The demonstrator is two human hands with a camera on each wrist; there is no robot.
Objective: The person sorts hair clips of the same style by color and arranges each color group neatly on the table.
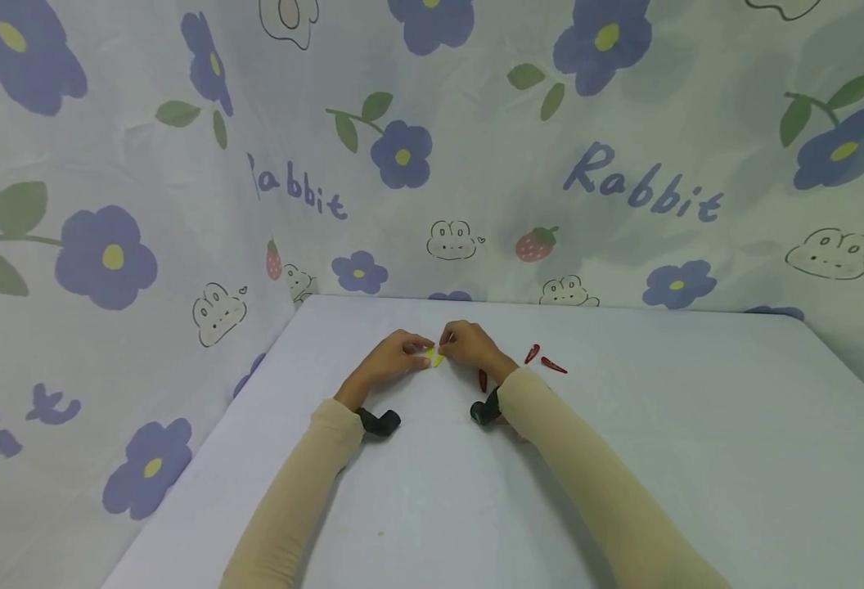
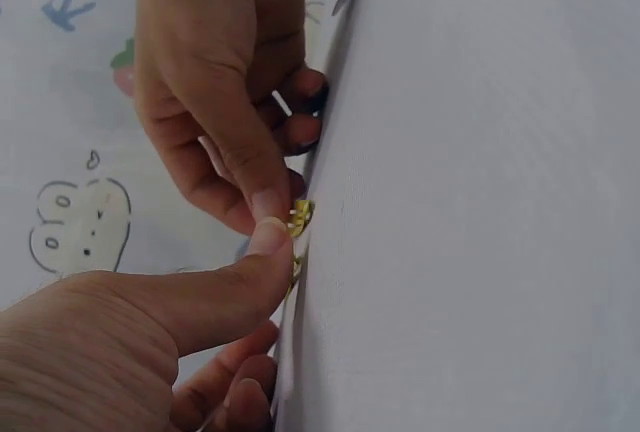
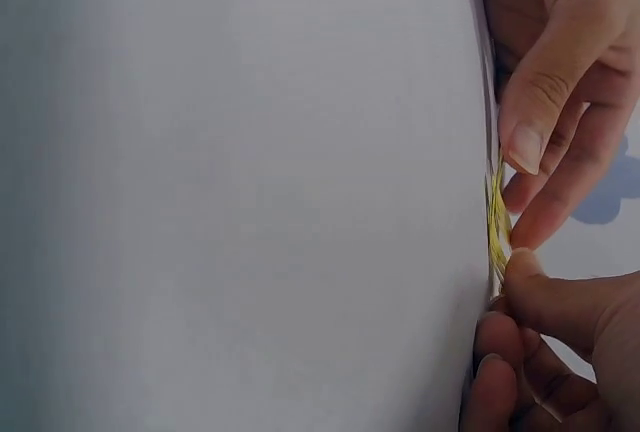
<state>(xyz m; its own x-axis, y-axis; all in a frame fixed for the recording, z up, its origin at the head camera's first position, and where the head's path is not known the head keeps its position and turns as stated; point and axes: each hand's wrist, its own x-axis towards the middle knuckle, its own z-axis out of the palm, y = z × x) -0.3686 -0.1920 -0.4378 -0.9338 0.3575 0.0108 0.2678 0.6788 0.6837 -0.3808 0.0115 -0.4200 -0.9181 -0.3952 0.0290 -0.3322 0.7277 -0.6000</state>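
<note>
Near the far part of the white table, my two hands meet over small yellow snap hair clips. My left hand (image 1: 395, 356) pinches one yellow hair clip (image 1: 429, 352) between thumb and fingers. Another yellow hair clip (image 1: 438, 359) is pinched by my right hand (image 1: 472, 343), right beside it. In the left wrist view, yellow clip parts (image 2: 301, 216) show at the touching fingertips. From the right wrist, the yellow clips (image 3: 497, 217) appear edge-on and overlap, so their exact contact cannot be told.
Two red hair clips (image 1: 553, 366) lie right of my right hand. A third red hair clip (image 1: 483, 380) is partly visible beside my right wrist. The white table (image 1: 697, 425) ends at a patterned cloth (image 1: 491, 164) hanging behind and on the left.
</note>
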